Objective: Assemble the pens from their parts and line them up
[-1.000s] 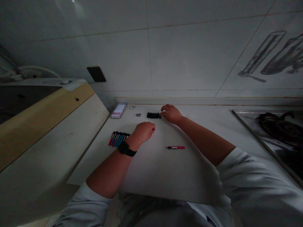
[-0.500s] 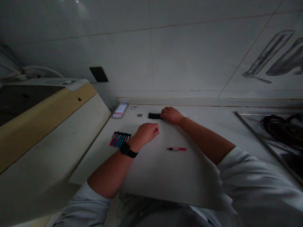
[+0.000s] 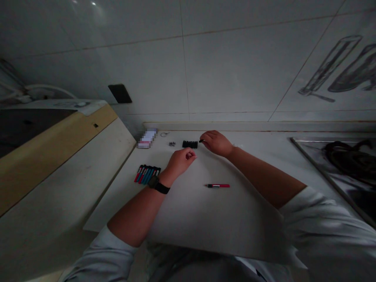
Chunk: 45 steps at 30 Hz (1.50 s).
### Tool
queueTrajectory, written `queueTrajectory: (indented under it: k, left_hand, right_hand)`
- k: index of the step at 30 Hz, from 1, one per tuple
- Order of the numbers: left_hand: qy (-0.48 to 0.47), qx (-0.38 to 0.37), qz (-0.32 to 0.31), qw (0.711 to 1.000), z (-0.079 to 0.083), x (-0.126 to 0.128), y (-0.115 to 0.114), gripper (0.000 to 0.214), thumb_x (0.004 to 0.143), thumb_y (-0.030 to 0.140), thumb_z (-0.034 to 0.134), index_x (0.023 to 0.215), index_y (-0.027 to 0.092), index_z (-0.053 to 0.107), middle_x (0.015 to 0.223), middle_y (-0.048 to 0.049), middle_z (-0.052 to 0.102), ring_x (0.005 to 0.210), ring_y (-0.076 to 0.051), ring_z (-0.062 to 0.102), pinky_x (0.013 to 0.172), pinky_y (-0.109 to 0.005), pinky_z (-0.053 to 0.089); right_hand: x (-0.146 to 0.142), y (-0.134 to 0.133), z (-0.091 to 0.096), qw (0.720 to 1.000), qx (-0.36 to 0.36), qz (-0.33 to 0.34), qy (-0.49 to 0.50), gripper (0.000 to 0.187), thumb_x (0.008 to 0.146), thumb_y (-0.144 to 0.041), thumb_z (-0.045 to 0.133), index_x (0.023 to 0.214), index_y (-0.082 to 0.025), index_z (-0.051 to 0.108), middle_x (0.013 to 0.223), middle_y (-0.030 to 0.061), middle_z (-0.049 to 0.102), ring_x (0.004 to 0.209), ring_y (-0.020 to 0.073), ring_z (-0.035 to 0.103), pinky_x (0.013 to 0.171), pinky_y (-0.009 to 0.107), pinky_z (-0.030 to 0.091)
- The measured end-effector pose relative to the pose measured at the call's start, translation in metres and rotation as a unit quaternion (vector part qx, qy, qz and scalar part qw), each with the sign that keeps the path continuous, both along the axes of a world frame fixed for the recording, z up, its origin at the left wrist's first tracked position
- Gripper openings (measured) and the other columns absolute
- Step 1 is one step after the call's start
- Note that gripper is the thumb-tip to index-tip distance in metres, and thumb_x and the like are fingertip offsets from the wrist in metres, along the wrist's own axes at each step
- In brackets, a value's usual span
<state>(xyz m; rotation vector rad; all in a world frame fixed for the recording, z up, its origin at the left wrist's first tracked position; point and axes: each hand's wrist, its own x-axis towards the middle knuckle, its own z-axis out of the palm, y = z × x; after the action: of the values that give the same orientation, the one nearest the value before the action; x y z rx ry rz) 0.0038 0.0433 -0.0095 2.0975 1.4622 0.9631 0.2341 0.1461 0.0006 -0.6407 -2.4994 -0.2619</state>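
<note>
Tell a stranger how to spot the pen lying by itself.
Over the white table, find the right hand. Below it in view lies the red pen. It lies alone and crosswise; the other pens slant in a row.

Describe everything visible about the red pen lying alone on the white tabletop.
The red pen is slim and looks plastic: a red barrel to the right, a dark section to the left tapering to a narrow tip. A pale streak marks its middle, too small to identify. It lies flat, roughly crosswise, on the white tabletop, touched by neither the left hand nor the right hand.
</note>
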Motion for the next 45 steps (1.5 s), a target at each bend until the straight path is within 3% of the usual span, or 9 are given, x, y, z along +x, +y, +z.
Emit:
queueTrajectory:
  k: [7,11,14,17,25,27,32,39,45]
  left_hand:
    - [-0.061,-0.006,-0.025,0.998,-0.006,0.006,0.000,0.006,0.086,0.025,0.072,0.090,0.020,0.071,0.083,-0.0014,0.074,0.077,-0.017,0.069,0.072,-0.028,0.052]
    - [-0.125,-0.028,-0.051,0.990,0.000,0.018,0.002,0.012,0.085,0.030,0.074,0.089,0.019,0.071,0.084,-0.0031,0.074,0.078,-0.016,0.068,0.073,-0.028,0.053]
    - [-0.172,-0.062,-0.079,0.980,0.007,0.031,0.009,0.016,0.083,0.032,0.076,0.088,0.018,0.069,0.086,-0.0043,0.075,0.077,-0.016,0.068,0.074,-0.029,0.054]
    - [-0.182,-0.083,-0.096,0.975,0.008,0.041,0.015,0.018,0.081,0.032,0.077,0.088,0.017,0.069,0.087,-0.0047,0.075,0.078,-0.016,0.068,0.075,-0.030,0.053]
    - [-0.188,-0.104,-0.078,0.973,-0.020,0.034,0.015,0.021,0.081,0.034,0.078,0.093,0.017,0.071,0.090,-0.0054,0.075,0.083,-0.017,0.069,0.080,-0.032,0.053]
    - [-0.188,-0.108,-0.078,0.973,-0.024,0.031,0.017,0.023,0.082,0.035,0.077,0.096,0.018,0.072,0.092,-0.0061,0.075,0.085,-0.018,0.069,0.081,-0.032,0.054]
    - [-0.210,-0.104,-0.074,0.969,-0.026,0.032,0.019,0.023,0.083,0.034,0.078,0.098,0.017,0.074,0.094,-0.0074,0.076,0.087,-0.018,0.069,0.083,-0.033,0.055]
    - [-0.233,-0.141,-0.090,0.958,-0.030,0.040,0.011,0.023,0.082,0.029,0.078,0.101,0.016,0.074,0.095,-0.0071,0.077,0.088,-0.017,0.070,0.084,-0.033,0.056]
    - [-0.243,-0.133,-0.090,0.957,-0.028,0.044,0.004,0.023,0.083,0.031,0.078,0.100,0.016,0.074,0.095,-0.0069,0.076,0.087,-0.017,0.070,0.084,-0.033,0.057]
  right_hand:
    - [0.032,-0.069,0.018,0.980,-0.119,-0.027,0.156,0.022,0.105,-0.032,0.048,0.111,-0.020,0.066,0.102,0.0117,0.071,0.092,0.0234,0.063,0.086,0.036,0.049]
    - [0.048,-0.094,0.011,0.943,-0.223,-0.087,0.231,0.029,0.104,-0.040,0.049,0.103,-0.021,0.071,0.091,0.0077,0.073,0.077,0.0196,0.064,0.075,0.032,0.048]
    - [0.056,-0.096,-0.006,0.897,-0.309,-0.124,0.290,0.034,0.101,-0.048,0.052,0.096,-0.021,0.072,0.076,0.0041,0.070,0.070,0.0186,0.063,0.068,0.030,0.045]
    - [0.059,-0.091,-0.024,0.852,-0.370,-0.126,0.348,0.035,0.096,-0.053,0.056,0.092,-0.022,0.071,0.075,0.0029,0.068,0.071,0.0186,0.062,0.070,0.031,0.046]
    - [0.052,-0.090,-0.045,0.771,-0.493,-0.090,0.392,0.035,0.078,-0.050,0.074,0.098,-0.022,0.070,0.086,0.0022,0.069,0.071,0.0150,0.058,0.069,0.030,0.047]
    - [0.050,-0.093,-0.044,0.770,-0.500,-0.088,0.385,0.035,0.078,-0.049,0.075,0.099,-0.021,0.070,0.086,0.0019,0.069,0.071,0.0146,0.057,0.068,0.029,0.046]
    - [0.049,-0.099,-0.038,0.788,-0.502,-0.096,0.343,0.036,0.092,-0.056,0.061,0.086,-0.021,0.066,0.068,-0.0018,0.060,0.061,0.0133,0.051,0.059,0.027,0.041]
    - [0.047,-0.097,-0.046,0.764,-0.520,-0.051,0.379,0.030,0.083,-0.045,0.072,0.101,-0.022,0.065,0.087,0.0018,0.070,0.073,0.0152,0.063,0.068,0.030,0.051]
    - [0.045,-0.101,-0.048,0.766,-0.509,-0.050,0.390,0.027,0.081,-0.039,0.072,0.100,-0.022,0.065,0.091,0.0030,0.072,0.081,0.0161,0.068,0.078,0.032,0.055]
